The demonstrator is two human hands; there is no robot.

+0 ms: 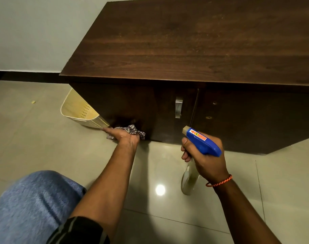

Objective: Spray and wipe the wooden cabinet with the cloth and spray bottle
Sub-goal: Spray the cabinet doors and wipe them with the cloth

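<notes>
Two containers show. The spray bottle (203,141) has a blue trigger head and a clear body that hangs below the right hand (204,161). The body looks faintly yellowish, and how full it is cannot be told. The second container is a cream perforated bin (76,110) on the floor (35,138), at about 9 o'clock from the cabinet's lower corner. It is partly hidden behind that corner. Only its inner wall shows, so its contents cannot be made out.

The wooden cabinet (185,41) fills the upper right, dark brown, with its front in shadow. The checked cloth (132,129) is bunched low against the cabinet's left door, just above the floor. The left hand (125,136) lies over the cloth and holds it to the wood. The fingers are closed on the fabric, except the forefinger, which lies stretched toward 9 o'clock. Cloth pokes out past the knuckles at 1 o'clock and under the hand at 8 o'clock.

The right hand's fingers are wrapped round the bottle's neck just under the blue head. The nozzle points toward 10 o'clock at the cabinet front and stands apart from it.

There is one cloth, one bottle, one bin and one metal door handle (178,107), at 11 o'clock from the nozzle. There are also two small round fittings (214,103) on the right door, and one orange thread bracelet (219,181) on the right wrist. A knee in blue jeans (32,199) sits at 7 o'clock.
</notes>
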